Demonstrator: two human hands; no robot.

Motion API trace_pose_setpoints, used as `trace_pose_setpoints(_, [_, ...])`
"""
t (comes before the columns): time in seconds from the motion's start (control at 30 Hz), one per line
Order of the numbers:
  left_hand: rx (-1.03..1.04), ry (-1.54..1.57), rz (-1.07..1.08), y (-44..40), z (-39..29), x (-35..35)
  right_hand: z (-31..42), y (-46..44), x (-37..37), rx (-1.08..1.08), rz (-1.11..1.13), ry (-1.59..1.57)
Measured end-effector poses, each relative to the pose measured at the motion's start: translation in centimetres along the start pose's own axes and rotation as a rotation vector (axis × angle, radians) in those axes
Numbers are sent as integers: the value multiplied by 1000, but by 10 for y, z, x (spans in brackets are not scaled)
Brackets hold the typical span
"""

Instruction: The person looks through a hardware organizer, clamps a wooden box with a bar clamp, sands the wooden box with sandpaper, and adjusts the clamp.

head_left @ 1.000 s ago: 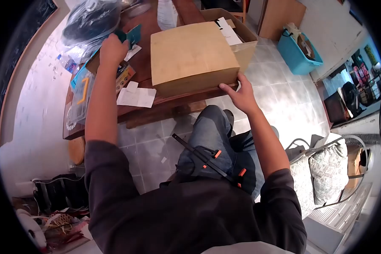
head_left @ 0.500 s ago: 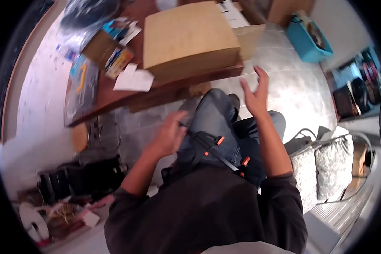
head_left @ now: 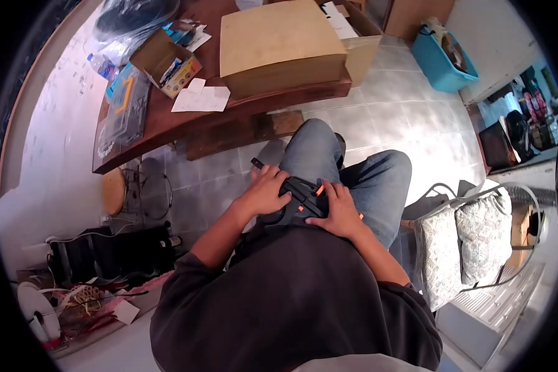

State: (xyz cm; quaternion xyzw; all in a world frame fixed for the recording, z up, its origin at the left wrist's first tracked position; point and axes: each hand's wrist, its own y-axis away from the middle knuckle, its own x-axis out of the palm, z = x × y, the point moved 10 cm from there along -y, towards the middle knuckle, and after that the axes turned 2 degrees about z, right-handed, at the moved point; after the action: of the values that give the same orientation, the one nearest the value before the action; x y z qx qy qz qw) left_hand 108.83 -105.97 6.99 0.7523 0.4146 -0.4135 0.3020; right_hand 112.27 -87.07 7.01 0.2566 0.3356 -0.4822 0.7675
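Note:
A black device with orange parts (head_left: 301,197) lies across my lap, against the front of my dark shirt. My left hand (head_left: 265,192) is closed over its left side, and a black end (head_left: 256,162) sticks out past the fingers. On the other side, my right hand (head_left: 336,214) grips it with thumb and fingers apart, next to an orange piece. Another small orange bit shows beyond the right hand. The palms hide much of the device, so I cannot tell exactly what kind it is.
Ahead is a wooden table (head_left: 161,139) with a large cardboard box (head_left: 279,46), a small open box (head_left: 167,65), papers (head_left: 201,99) and a clear plastic case (head_left: 125,111). A blue bin (head_left: 440,62) stands at far right. Patterned cushions (head_left: 440,254) lie right; a round stool (head_left: 113,192) is left.
My right hand has come down from the air at the right onto the black device. My left hand has moved right and now rests on it too. The picture is sharper.

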Motion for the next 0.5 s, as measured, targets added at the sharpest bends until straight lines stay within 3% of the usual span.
trace_pose_setpoints(0.1, [11,9,-78,6,1,-3,7,8,-1,-17,-84,99])
trace_pose_setpoints(0.17, [-17,102,-106,13,6,-6,-7,13,7,153,-17,-69])
trace_pose_setpoints(0.3, [113,115,-303,26,-19,-44,7,23,11,178,70,-123])
trace_pose_setpoints(0.37, [181,60,-405,34,-52,-88,45,21,-5,-1,41,-361])
trace_pose_setpoints(0.43, [243,0,-472,42,-78,-127,67,23,-25,-13,-22,-398])
trace_pose_setpoints(0.5, [431,-115,-789,71,-114,-178,84,23,-44,-30,-75,-432])
